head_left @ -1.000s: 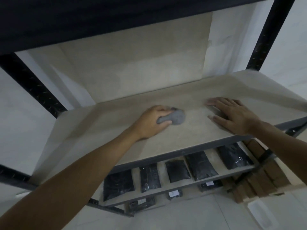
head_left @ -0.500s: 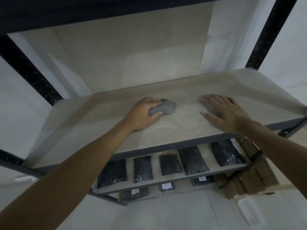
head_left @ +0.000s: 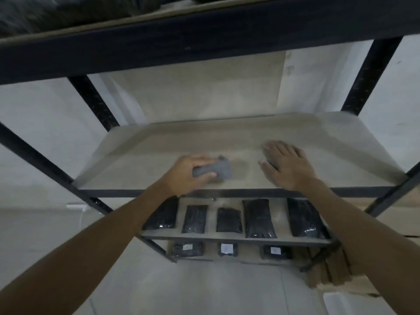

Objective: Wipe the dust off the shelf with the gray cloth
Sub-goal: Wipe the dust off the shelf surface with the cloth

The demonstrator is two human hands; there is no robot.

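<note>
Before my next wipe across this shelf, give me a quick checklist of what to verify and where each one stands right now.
1. Gray cloth gripped in left hand: ok.
2. Cloth touching the shelf: ok.
3. Right hand flat on the board, bracing: ok.
4. Wiping path free of objects: ok.
5. Dust fully gone from the surface: cannot tell, picture is blurred.
6. Black bags on the lower shelf kept clear of falling dust: cannot tell.

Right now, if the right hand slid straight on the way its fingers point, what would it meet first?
Nothing on the shelf lies ahead of the right hand: its fingers point toward the back, over bare board. It would probably first reach the pale back panel, though depth is unclear.
</note>
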